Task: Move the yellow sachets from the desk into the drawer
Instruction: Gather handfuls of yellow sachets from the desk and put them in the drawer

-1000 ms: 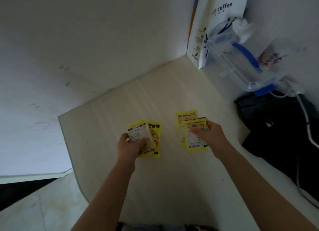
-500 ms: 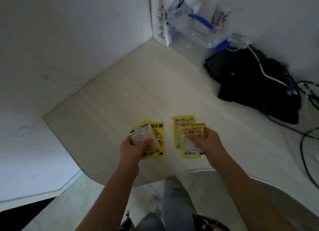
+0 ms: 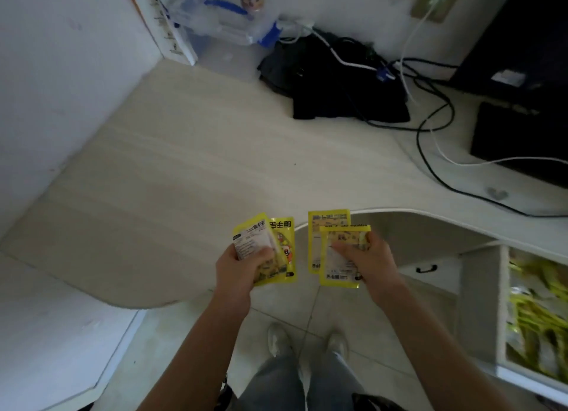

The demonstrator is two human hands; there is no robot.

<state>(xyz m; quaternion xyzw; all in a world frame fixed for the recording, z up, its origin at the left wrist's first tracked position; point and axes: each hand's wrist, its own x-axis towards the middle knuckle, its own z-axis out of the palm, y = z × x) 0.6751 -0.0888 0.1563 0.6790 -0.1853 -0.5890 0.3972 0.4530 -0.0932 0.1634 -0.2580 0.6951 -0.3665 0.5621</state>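
The left hand (image 3: 238, 272) holds two sachets (image 3: 278, 251) over the desk (image 3: 184, 165) edge. The right hand (image 3: 368, 264) holds two more sachets (image 3: 330, 241) beside it. The open drawer (image 3: 504, 303) lies to the right.

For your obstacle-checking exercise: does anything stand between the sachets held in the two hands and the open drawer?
Nothing visible does. The left hand and right hand hold yellow sachets over the floor; the drawer, lower right, stands open.

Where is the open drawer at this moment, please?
In the head view the open drawer sits at the lower right, below the desk edge and right of the right hand, already holding yellow packets.
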